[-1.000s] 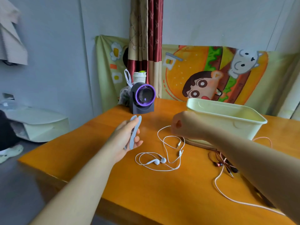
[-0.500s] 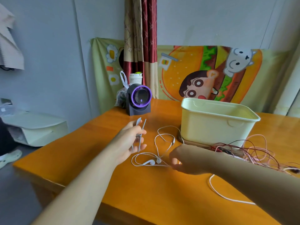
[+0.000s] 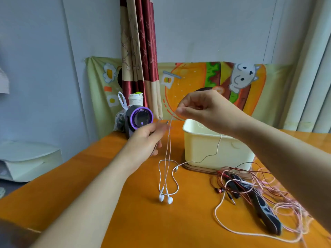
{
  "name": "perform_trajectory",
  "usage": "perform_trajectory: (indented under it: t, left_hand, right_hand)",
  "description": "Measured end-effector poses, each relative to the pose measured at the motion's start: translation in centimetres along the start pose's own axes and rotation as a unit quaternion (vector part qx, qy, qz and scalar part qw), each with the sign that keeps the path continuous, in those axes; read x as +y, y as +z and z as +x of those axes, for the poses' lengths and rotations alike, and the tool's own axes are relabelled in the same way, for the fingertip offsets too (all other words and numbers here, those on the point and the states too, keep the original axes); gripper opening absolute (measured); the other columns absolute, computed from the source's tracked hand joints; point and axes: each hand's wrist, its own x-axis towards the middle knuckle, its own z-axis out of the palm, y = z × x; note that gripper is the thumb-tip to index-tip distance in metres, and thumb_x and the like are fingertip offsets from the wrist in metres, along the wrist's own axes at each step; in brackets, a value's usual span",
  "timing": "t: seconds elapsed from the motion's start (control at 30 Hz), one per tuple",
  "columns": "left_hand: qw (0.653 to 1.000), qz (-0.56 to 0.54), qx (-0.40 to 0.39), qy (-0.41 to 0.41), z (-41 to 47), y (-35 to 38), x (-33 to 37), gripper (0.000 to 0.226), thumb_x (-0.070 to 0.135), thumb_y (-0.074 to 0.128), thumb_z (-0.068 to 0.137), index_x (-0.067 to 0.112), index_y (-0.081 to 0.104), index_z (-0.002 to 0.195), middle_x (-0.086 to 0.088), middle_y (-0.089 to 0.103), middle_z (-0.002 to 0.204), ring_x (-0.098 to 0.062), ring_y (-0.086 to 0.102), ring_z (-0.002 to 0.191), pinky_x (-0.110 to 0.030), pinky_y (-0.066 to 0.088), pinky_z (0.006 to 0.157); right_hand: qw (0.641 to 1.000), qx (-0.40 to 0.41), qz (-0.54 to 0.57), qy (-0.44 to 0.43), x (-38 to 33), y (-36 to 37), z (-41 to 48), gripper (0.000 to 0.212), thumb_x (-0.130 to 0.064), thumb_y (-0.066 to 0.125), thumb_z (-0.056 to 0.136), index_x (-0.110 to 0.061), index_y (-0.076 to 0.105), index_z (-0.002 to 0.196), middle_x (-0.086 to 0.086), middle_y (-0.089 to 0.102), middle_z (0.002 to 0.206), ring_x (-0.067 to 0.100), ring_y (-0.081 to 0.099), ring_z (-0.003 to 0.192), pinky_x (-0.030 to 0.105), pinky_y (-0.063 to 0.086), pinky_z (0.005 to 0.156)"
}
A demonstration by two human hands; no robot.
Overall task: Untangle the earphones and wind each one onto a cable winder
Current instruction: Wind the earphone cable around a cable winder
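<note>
My right hand (image 3: 200, 109) is raised above the table and pinches the cable of the white earphones (image 3: 165, 197). The two strands hang straight down and both earbuds touch the orange table (image 3: 125, 221). The rest of the white cable loops on the table and runs up under my right wrist. My left hand (image 3: 146, 140) is blurred and holds a thin pale cable winder (image 3: 159, 133), just left of the hanging strands. A tangle of red and pink earphones (image 3: 265, 194) lies at the right, over a dark cable winder (image 3: 265, 212).
A cream plastic bin (image 3: 213, 151) stands behind the earphones on a brown mat. A dark fan with a purple ring (image 3: 139, 119), a cup and a plastic bag stand at the table's back left. A cartoon cloth hangs on the wall behind.
My right hand has risen from the table, lifting the white cable so the earbuds dangle down to the tabletop. My left hand with the winder has moved up and towards the strands.
</note>
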Motion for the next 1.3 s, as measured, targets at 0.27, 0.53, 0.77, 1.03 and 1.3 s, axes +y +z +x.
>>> perform_trajectory:
  t: [0.27, 0.53, 0.77, 1.03, 1.3]
  left_hand:
    - [0.984, 0.037, -0.168, 0.039, -0.9, 2.6, 1.0, 0.029, 0.045, 0.056, 0.085, 0.038, 0.063, 0.113, 0.003, 0.053, 0.074, -0.007, 0.041, 0.060, -0.021, 0.038, 0.054]
    - [0.977, 0.101, -0.181, 0.046, -1.3, 4.1, 0.1, 0.048, 0.045, 0.054, 0.088, 0.057, 0.032, 0.128, 0.012, 0.059, 0.132, 0.020, 0.059, 0.082, -0.007, 0.045, 0.066]
    - [0.966, 0.120, -0.227, 0.014, -1.1, 4.2, 0.1, 0.066, 0.038, 0.059, 0.091, 0.043, 0.023, 0.146, 0.019, 0.039, 0.145, -0.002, 0.047, 0.128, -0.027, 0.043, 0.100]
    - [0.956, 0.174, -0.237, -0.010, -0.1, 2.2, -1.3, 0.058, 0.034, 0.057, 0.095, 0.053, 0.030, 0.143, 0.017, 0.038, 0.152, 0.004, 0.054, 0.111, -0.037, 0.038, 0.106]
    - [0.949, 0.152, -0.276, -0.031, -1.3, 3.3, 0.1, 0.048, 0.019, 0.048, 0.101, 0.033, 0.033, 0.144, 0.016, 0.064, 0.124, -0.005, 0.046, 0.068, -0.019, 0.043, 0.061]
  right_hand:
    - [0.995, 0.087, 0.044, 0.003, 0.5, -0.7, -0.1, 0.015, -0.028, 0.064, 0.089, -0.018, 0.066, 0.077, 0.010, 0.057, 0.060, 0.007, 0.043, 0.056, 0.022, 0.036, 0.056]
    - [0.972, 0.218, 0.091, 0.002, 0.3, -1.7, 0.5, 0.015, -0.022, 0.063, 0.090, -0.012, 0.063, 0.080, -0.011, 0.044, 0.054, -0.002, 0.037, 0.048, 0.009, 0.031, 0.049]
    - [0.981, 0.174, 0.085, -0.028, -1.1, -1.9, 0.7, 0.017, -0.023, 0.064, 0.090, -0.019, 0.061, 0.073, 0.006, 0.052, 0.065, 0.011, 0.043, 0.059, 0.022, 0.035, 0.054]
    - [0.980, 0.164, 0.109, -0.016, -0.5, -1.6, 0.3, 0.015, -0.023, 0.064, 0.090, -0.018, 0.062, 0.075, 0.007, 0.054, 0.069, 0.010, 0.044, 0.061, 0.021, 0.036, 0.056]
    - [0.977, 0.173, 0.122, 0.002, -0.1, -1.6, 0.7, 0.015, -0.023, 0.064, 0.090, -0.015, 0.063, 0.078, 0.004, 0.054, 0.067, 0.008, 0.044, 0.059, 0.016, 0.037, 0.053]
